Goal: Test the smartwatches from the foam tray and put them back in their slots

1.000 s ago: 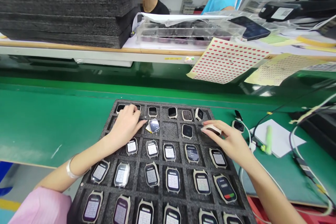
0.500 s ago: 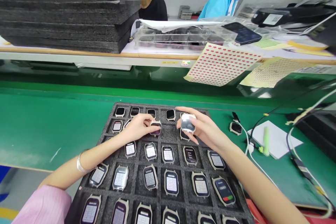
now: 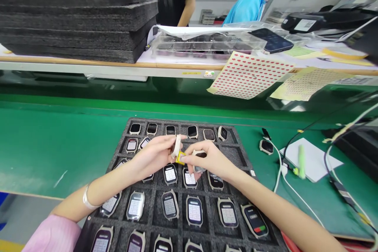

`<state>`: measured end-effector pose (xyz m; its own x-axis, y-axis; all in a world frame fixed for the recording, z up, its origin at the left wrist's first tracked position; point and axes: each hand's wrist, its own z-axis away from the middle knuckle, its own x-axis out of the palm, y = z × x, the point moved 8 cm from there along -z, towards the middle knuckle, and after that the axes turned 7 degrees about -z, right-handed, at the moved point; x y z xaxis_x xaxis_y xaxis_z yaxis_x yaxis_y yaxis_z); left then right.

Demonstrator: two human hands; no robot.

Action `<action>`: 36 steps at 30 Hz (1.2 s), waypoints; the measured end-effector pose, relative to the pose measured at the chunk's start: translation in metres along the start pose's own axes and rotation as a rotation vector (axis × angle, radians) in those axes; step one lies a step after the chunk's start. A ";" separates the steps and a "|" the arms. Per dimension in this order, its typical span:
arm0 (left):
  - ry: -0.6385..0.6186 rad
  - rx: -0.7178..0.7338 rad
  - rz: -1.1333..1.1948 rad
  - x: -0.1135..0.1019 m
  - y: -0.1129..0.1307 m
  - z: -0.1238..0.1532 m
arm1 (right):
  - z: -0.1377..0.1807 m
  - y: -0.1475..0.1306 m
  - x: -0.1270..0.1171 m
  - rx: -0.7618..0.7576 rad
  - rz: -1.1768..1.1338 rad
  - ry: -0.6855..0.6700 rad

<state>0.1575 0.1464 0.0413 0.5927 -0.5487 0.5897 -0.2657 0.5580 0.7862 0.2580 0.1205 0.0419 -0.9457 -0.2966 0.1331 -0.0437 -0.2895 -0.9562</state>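
A black foam tray (image 3: pixel 242 157) full of small cream-cased smartwatches lies on the green bench in front of me. My left hand (image 3: pixel 155 156) holds one watch (image 3: pixel 177 145) up on edge above the tray's middle. My right hand (image 3: pixel 208 161) is closed around a second watch (image 3: pixel 198 153), and its fingertips pinch a small yellow tab (image 3: pixel 180 158) at the first watch. Both hands meet over the tray's second and third rows. Several watches below show lit screens.
A lone watch (image 3: pixel 266 147) on a white cable lies right of the tray, beside a white pad with a green pen (image 3: pixel 301 159). Sticker sheets (image 3: pixel 251 75) hang off the shelf behind. Stacked black foam trays (image 3: pixel 76 12) sit at back left. Two people stand behind the shelf.
My hands have come together over the tray's middle, each with a watch picked up from it. My right fingers now pinch a yellow tab. The person in black has stood up.
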 end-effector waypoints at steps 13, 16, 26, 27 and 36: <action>-0.039 0.022 -0.041 -0.003 0.002 0.004 | 0.010 -0.009 -0.008 -0.135 0.103 0.249; -0.044 0.030 -0.048 -0.005 0.004 0.004 | 0.009 -0.002 -0.014 -0.080 0.097 0.243; -0.055 0.077 -0.170 -0.005 0.007 0.006 | 0.008 0.009 -0.013 -0.027 -0.131 0.218; -0.043 0.085 -0.176 -0.006 0.007 0.006 | 0.010 0.006 -0.016 -0.053 -0.132 0.251; -0.034 0.080 -0.204 -0.005 -0.002 0.008 | 0.034 -0.053 -0.003 -0.540 0.504 0.314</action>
<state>0.1492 0.1433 0.0377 0.6148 -0.6663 0.4220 -0.2035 0.3830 0.9011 0.2744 0.1063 0.1012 -0.9361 0.0192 -0.3513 0.3392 0.3149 -0.8865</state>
